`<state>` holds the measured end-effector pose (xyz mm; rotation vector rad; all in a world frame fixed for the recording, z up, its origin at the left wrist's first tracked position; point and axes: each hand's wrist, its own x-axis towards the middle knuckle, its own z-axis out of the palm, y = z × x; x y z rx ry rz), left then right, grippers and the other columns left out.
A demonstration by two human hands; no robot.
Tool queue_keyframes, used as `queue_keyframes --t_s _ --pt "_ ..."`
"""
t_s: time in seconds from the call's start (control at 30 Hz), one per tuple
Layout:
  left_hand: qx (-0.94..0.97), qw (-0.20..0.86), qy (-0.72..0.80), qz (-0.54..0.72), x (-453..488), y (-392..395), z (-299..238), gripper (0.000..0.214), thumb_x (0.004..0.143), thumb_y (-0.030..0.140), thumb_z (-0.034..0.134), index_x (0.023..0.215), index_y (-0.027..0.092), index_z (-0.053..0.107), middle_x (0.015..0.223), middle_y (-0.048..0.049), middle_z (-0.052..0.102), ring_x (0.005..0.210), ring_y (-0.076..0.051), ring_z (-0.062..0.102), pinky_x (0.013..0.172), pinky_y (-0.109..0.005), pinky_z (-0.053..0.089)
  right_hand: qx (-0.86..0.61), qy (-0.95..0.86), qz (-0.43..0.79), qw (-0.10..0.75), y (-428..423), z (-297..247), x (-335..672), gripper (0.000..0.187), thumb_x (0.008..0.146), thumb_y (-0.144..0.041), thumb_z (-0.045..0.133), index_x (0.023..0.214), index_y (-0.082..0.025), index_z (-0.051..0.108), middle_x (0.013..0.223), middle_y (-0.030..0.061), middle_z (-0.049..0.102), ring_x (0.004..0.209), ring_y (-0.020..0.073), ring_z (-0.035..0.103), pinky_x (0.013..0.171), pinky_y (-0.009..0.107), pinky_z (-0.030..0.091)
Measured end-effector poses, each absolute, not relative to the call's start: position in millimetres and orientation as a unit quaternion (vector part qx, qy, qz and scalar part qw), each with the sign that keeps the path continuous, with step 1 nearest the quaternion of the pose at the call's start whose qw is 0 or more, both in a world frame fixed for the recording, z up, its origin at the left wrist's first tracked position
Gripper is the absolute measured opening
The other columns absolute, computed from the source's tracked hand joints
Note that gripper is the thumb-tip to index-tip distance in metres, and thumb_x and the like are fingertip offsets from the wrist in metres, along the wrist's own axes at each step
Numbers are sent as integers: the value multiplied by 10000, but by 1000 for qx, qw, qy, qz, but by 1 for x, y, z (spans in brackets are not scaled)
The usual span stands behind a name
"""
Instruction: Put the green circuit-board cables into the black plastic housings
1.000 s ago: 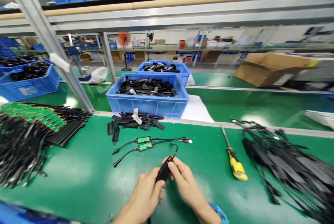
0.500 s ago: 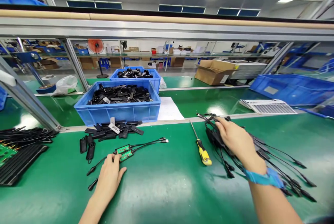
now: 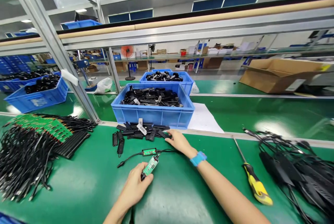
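My left hand is shut on a small green circuit board with a black cable, lifted a little above the green bench mat. A matching board on its cable lies on the mat just ahead. My right hand, with a blue wristband, stretches forward and its fingertips reach the edge of a heap of black plastic casings. It holds nothing that I can see. Two more casings lie to the left of the heap.
A blue crate of black casings stands just beyond the heap, with a white paper sheet beside it. A yellow-handled screwdriver and a black cable bundle lie right; wired green boards lie left.
My right hand has left the cable bundle and moved left to the casings. My left hand has lifted one green board off the mat. The view has shifted slightly.
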<state>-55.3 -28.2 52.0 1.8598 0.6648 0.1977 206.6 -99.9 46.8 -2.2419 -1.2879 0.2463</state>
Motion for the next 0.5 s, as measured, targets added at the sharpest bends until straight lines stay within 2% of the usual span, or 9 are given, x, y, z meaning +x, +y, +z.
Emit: queue_keyframes --t_s 0.07,0.13,0.23,0.3,0.4,0.5 --pt "650 690 300 105 -61 -30 50 461 743 585 658 948 194 526 689 57 463 487 -75 351 477 -213 256 -828 -464 105 298 -87 42 201 225 941 -338 598 1088 -170 630 1122 71 639 970 196 626 855 405 528" --pt "523 782 311 132 -66 -32 50 544 680 630 714 913 197 479 689 71 470 455 -36 274 453 -194 185 -819 -449 124 336 -88 41 196 238 928 -334 617 1073 -145 619 1062 58 639 920 191 632 814 397 535" --pt "443 831 293 162 -71 -38 54 522 669 532 782 921 176 495 779 23 591 478 -24 370 464 -180 264 -781 -439 177 408 -107 50 183 268 914 -375 608 1064 -153 588 869 21 638 740 160 627 679 334 539" --pt "445 839 270 156 -70 -44 56 508 677 454 805 980 160 524 837 -13 648 502 -33 453 492 -182 348 -743 -439 222 454 -127 63 169 352 886 -452 594 1091 -168 559 771 5 621 664 162 611 581 303 522" --pt "464 844 241 121 -64 -55 58 554 674 411 826 1078 134 567 951 -76 688 546 -57 563 544 -201 451 -693 -442 283 494 -161 85 144 453 843 -529 591 1122 -173 565 806 29 634 647 162 589 509 280 490" --pt "471 851 216 90 -57 -67 59 597 617 372 875 1096 114 629 1036 -120 690 671 -117 665 630 -229 515 -660 -440 339 506 -188 98 122 393 871 -510 569 1062 -171 621 801 28 630 587 132 541 543 285 479"
